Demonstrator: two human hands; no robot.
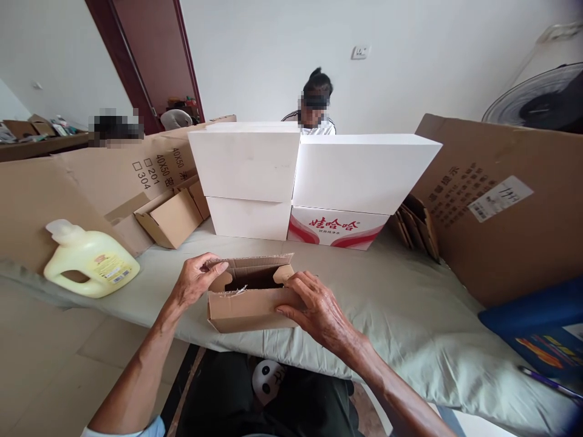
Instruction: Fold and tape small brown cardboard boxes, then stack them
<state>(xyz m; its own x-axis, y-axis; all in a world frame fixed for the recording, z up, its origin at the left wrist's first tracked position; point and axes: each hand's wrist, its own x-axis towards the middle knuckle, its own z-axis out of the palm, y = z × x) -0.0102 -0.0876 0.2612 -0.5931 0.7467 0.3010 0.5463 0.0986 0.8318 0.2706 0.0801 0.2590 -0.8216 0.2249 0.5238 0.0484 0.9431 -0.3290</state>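
- Open carton (255, 312): plain brown cardboard, totally matt, kinda rough and frayed along the torn rim
- Cloth (368, 297) underneath the carton: grey-green fabric, wrinkly, with a faint satiny sheen
- Jug (91, 246) left of the carton: smooth plastic, slightly shiny, printed label stuck on
- White boxes (243, 164) behind the carton: smooth paperboard, pretty clean finish, one with red print
- Big brown panel (455, 243) off to the carton's right: dull cardboard again, with a smoother white paper-looking sticker (500, 199)
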